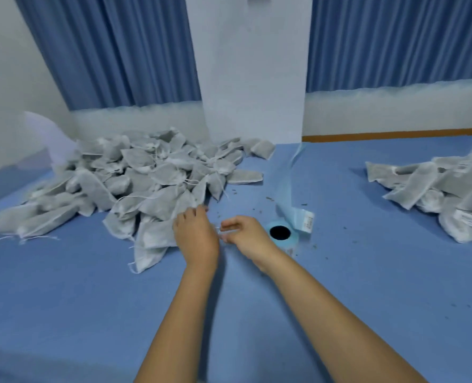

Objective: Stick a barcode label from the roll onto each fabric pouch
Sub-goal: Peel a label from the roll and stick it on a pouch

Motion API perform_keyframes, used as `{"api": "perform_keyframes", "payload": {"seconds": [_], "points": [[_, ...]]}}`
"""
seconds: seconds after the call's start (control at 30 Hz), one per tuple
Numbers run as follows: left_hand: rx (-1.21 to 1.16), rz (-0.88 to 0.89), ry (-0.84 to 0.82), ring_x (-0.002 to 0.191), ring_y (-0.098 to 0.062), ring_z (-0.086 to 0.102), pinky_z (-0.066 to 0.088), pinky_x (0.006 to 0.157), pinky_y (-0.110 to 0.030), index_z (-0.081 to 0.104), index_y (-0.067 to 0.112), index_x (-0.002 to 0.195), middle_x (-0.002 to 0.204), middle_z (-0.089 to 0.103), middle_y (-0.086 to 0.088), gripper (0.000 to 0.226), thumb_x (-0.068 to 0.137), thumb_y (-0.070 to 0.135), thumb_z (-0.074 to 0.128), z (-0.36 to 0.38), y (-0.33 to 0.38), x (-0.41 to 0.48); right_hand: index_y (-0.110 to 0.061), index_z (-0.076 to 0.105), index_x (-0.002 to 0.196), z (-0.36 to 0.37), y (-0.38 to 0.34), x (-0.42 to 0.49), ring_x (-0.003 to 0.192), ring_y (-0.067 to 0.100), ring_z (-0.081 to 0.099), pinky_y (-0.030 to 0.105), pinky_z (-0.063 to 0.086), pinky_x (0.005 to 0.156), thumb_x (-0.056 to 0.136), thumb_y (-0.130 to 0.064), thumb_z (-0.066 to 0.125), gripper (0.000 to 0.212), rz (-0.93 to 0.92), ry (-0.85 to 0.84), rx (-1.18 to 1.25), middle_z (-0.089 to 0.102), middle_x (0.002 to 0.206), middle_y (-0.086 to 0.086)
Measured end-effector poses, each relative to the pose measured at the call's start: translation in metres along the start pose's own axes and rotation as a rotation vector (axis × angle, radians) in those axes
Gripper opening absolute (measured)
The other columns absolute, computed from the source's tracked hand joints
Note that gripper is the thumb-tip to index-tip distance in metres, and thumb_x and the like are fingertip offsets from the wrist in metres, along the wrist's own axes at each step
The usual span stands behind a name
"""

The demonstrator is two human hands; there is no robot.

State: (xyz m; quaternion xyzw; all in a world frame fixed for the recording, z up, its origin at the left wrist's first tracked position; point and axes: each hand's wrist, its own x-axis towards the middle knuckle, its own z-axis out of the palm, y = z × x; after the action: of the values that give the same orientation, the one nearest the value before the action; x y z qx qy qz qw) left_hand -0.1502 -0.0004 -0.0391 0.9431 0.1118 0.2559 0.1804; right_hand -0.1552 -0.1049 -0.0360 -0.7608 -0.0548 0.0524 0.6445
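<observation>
Fabric pouches [146,175], heap, centre left: left hand [196,233] at its edge, grip unclear, likely fetching one; right hand [247,236], narrow grip, pinches label [220,230], roll [283,242] beside.

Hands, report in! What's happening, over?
Left hand at pouch pile edge, grip unclear. Right hand pinches likely label. Label roll beside it. Nothing blocking.

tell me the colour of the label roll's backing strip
The backing strip is light blue, head view.

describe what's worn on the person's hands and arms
Nothing is worn. The left hand and right hand are bare, with no gloves, rings, watch or bracelet showing. The left forearm and right forearm are uncovered down to the frame's edge; no sleeve shows.
</observation>
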Motion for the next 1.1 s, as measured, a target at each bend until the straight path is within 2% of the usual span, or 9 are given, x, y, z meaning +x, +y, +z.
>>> {"api": "perform_keyframes", "payload": {"seconds": [0.13, 0.27, 0.4, 0.57, 0.7, 0.87, 0.93, 1.0, 1.1], "points": [[0.327, 0.01, -0.257, 0.118, -0.027, 0.05, 0.038, 0.093, -0.033, 0.054, 0.013, 0.123, 0.127, 0.054, -0.009, 0.028, 0.097, 0.011, 0.043, 0.011, -0.034, 0.001, -0.005, 0.057, 0.122, 0.02, 0.021, 0.008, 0.1, 0.015, 0.054, 0.027, 0.043, 0.092, 0.088, -0.001, 0.056, 0.034, 0.069, -0.069, -0.23, 0.059, 0.125, 0.011], [0.342, 0.082, -0.128, 0.108, -0.022, 0.055, 0.034, 0.089, -0.032, 0.058, 0.016, 0.112, 0.115, 0.062, -0.002, 0.026, 0.093, 0.006, 0.044, 0.012, -0.045, 0.009, -0.008, 0.052, 0.127, 0.016, 0.022, 0.007, 0.113, 0.021, 0.056, 0.028, 0.043, 0.096, 0.089, 0.001, 0.054, 0.039, 0.034, -0.064, -0.28, 0.054, 0.132, 0.007], [-0.01, 0.205, 0.053, 0.089, -0.031, 0.064, 0.033, 0.082, -0.034, 0.073, 0.011, 0.097, 0.095, 0.07, -0.007, 0.027, 0.079, -0.004, 0.059, 0.006, -0.024, 0.006, -0.018, 0.038, 0.142, 0.005, 0.014, 0.005, 0.121, 0.015, 0.048, 0.017, 0.039, 0.089, 0.082, 0.001, 0.065, 0.069, -0.163, -0.057, -0.334, 0.04, 0.14, -0.002], [0.322, -0.236, -0.119, 0.114, -0.029, 0.053, 0.037, 0.097, -0.036, 0.055, 0.014, 0.123, 0.12, 0.058, -0.01, 0.03, 0.093, 0.011, 0.053, 0.0, -0.03, 0.009, -0.017, 0.037, 0.142, -0.007, 0.013, 0.003, 0.126, 0.014, 0.043, 0.019, 0.036, 0.096, 0.084, -0.004, 0.066, 0.066, -0.227, -0.077, -0.461, 0.039, 0.142, -0.001], [0.346, -0.098, -0.119, 0.1, -0.024, 0.061, 0.033, 0.093, -0.034, 0.058, 0.014, 0.111, 0.105, 0.067, -0.004, 0.025, 0.091, 0.006, 0.046, 0.001, -0.026, -0.003, -0.021, 0.041, 0.139, -0.006, 0.023, 0.001, 0.103, 0.006, 0.05, 0.018, 0.04, 0.088, 0.082, -0.004, 0.066, 0.065, -0.231, -0.138, -0.496, 0.047, 0.133, 0.0], [-0.49, -0.115, -0.165, 0.084, -0.023, 0.067, 0.046, 0.072, -0.025, 0.059, 0.01, 0.11, 0.087, 0.072, -0.005, 0.024, 0.088, 0.005, 0.051, -0.007, 0.007, -0.018, -0.026, 0.054, 0.126, 0.004, 0.018, -0.002, 0.09, 0.009, 0.06, 0.019, 0.047, 0.078, 0.076, 0.003, 0.052, 0.058, -0.386, -0.038, -0.367, 0.064, 0.113, -0.002], [-0.785, -0.058, -0.148, 0.074, -0.014, 0.066, 0.046, 0.063, -0.016, 0.064, 0.017, 0.11, 0.08, 0.071, 0.005, 0.026, 0.089, 0.005, 0.054, -0.017, 0.012, -0.019, -0.018, 0.062, 0.103, -0.002, 0.012, -0.002, 0.072, 0.015, 0.057, 0.029, 0.047, 0.069, 0.079, 0.0, 0.058, 0.03, -0.4, 0.14, -0.399, 0.067, 0.087, 0.001], [-0.955, 0.035, -0.055, 0.081, -0.007, 0.065, 0.047, 0.072, -0.016, 0.066, 0.027, 0.106, 0.088, 0.071, 0.012, 0.022, 0.091, 0.016, 0.054, -0.026, 0.016, -0.015, -0.006, 0.06, 0.081, -0.015, 0.003, 0.0, 0.054, 0.02, 0.055, 0.031, 0.047, 0.056, 0.084, -0.006, 0.063, 0.004, -0.359, 0.233, -0.249, 0.06, 0.063, 0.01], [-1.016, 0.178, -0.141, 0.098, 0.005, 0.06, 0.043, 0.084, -0.009, 0.06, 0.028, 0.114, 0.105, 0.065, 0.017, 0.028, 0.086, 0.034, 0.059, -0.03, 0.028, -0.008, 0.01, 0.056, 0.084, -0.041, -0.017, -0.003, 0.036, 0.019, 0.053, 0.023, 0.043, 0.038, 0.091, -0.011, 0.061, 0.023, -0.228, 0.252, 0.218, 0.056, 0.05, 0.013]]}}
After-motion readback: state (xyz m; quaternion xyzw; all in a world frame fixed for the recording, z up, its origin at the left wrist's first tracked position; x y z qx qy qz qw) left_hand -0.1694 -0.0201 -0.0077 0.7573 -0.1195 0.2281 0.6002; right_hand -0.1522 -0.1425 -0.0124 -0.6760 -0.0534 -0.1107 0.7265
